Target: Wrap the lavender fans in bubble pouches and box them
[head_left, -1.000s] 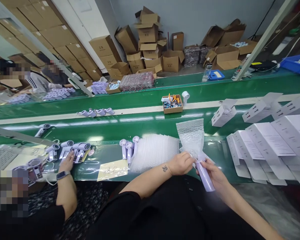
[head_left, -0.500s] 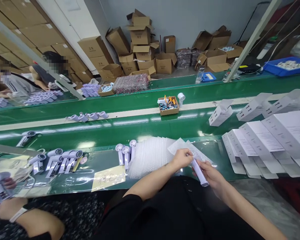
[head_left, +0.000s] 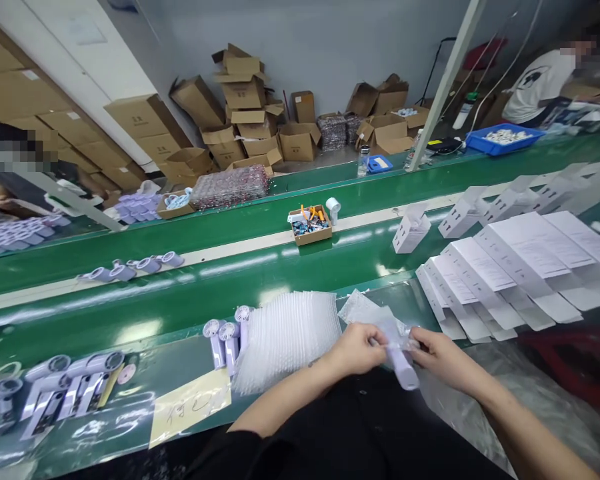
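Between my hands is a lavender handheld device (head_left: 403, 365), its lower end pointing toward me and its upper part partly covered by clear bubble wrap. My left hand (head_left: 364, 347) pinches the wrap at the device's left side. At its right side my right hand (head_left: 433, 355) has its fingers closed on the clear wrap. Bubble-wrap bags (head_left: 363, 308) lie just behind my hands. A fanned stack of bubble-wrap bags (head_left: 293, 333) is left of them, beside several upright lavender devices (head_left: 230, 343).
Open white boxes (head_left: 500, 273) stand in rows at the right. A small carton of parts (head_left: 312, 230) sits on the ledge ahead. More lavender devices (head_left: 73, 383) and a yellow paper sheet (head_left: 193, 407) lie left. People are across the line.
The view has turned right. My right hand has moved from the device's body to the wrap at its side, and clear wrap now covers more of the device.
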The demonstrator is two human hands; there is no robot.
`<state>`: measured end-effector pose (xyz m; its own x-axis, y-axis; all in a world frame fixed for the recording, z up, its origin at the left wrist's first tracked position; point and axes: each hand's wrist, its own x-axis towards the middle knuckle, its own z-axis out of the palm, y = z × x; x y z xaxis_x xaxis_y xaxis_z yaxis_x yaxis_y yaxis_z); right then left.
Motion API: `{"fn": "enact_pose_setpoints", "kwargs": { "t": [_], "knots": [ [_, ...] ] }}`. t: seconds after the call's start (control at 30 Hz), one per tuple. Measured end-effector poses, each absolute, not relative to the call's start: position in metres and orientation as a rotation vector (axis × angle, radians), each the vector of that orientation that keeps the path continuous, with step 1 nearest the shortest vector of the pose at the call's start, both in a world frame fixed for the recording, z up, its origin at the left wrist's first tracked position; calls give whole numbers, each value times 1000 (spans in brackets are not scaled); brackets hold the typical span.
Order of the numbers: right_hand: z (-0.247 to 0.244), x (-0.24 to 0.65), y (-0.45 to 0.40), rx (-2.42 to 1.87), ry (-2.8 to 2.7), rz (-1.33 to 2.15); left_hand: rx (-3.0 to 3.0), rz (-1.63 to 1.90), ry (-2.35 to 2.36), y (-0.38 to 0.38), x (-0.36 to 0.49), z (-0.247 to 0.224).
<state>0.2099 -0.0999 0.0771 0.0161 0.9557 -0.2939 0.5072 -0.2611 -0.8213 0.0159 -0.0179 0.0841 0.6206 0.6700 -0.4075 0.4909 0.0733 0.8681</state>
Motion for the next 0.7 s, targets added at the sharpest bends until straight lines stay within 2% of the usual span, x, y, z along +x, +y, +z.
{"fn": "enact_pose_setpoints", "kwargs": {
  "t": [0.17,0.3,0.47,0.53,0.6,0.7],
  "knots": [
    [101,229,-94,-1636,-1350,1313,1450,355,1014,-1,16,102],
    [98,223,-82,-1367,-1144,1457,1683,511,699,16,4,115],
    [81,194,-63,-1090,-968,1522,1956,134,444,27,25,84],
    [78,202,-63,-1073,-915,1518,1932,137,493,23,38,67],
    [78,233,-68,-1218,-788,1310,1902,256,622,17,43,55],
    [73,310,-79,-1528,-388,531,1748,416,823,13,40,44]
  ]
}}
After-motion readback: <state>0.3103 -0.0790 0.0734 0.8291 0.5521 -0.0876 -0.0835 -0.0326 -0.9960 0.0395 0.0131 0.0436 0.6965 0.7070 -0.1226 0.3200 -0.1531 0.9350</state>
